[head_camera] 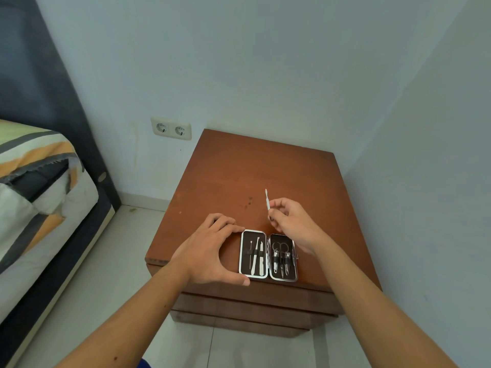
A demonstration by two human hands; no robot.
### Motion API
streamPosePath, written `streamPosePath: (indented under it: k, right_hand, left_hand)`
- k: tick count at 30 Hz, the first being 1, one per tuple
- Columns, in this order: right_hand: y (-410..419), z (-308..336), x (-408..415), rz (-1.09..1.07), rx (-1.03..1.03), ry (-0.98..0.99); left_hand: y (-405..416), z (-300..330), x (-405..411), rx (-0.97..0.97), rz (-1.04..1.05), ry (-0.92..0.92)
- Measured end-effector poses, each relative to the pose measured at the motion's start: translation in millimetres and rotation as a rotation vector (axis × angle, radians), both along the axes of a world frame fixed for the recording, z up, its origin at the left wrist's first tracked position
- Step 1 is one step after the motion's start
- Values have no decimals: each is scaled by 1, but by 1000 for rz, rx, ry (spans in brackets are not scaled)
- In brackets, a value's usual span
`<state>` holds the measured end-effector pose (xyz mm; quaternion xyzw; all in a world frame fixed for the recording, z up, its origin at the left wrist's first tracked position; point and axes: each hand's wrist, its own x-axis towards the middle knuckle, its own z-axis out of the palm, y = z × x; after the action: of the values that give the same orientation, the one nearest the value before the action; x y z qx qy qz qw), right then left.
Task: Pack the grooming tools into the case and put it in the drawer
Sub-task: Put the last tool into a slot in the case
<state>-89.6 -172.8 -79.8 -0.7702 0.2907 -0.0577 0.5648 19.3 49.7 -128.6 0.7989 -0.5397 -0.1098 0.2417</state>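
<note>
While the case lies open, packing looks nearly done; one tool is out.

Case: grooming case (268, 254) lies open flat near the front edge of the brown nightstand (239, 176); both halves face up; left half holds slim tools under a strap, right half holds scissors and clippers; likely kept close to the edge for easy reach.

Left hand: left hand (210, 251) curved around the case's left side, fingers at the far corner, thumb at the near corner; touching the rim, not gripping any tool; probably bracing the case so it does not slide while a tool goes in.

Right hand: right hand (292, 221) raised just beyond the case's right half; thumb and fingers pinch the lower end of a thin metal tool (267, 201); tool points up and away, clear of the tabletop; held by the end so the other end can slip under a strap, I'd guess.

Free slot: cannot tell which strap is empty; too small.

Drawer: stacked drawer fronts (252, 304) below the top all look closed; case not yet in one.

Next: seat the tool, fold the case shut, open a drawer.

Risk: case is close to the front edge; a push could tip it off.
</note>
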Motion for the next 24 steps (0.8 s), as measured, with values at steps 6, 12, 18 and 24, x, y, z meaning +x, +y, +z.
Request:
streamPosePath:
  k: [6,12,18,24]
  right_hand:
    - [4,3,-4,60,-34,-3]
    - [-13,29,-7,412,-523,209]
    - [-2,42,11,730,-765,402]
    - [9,39,20,786,-824,402]
  left_hand:
    - [0,1,-1,-2,5,-2]
    - [0,2,-1,2,3,0]
    - [0,1,-1,-3,3,-9]
    - [0,2,-1,-5,5,-17]
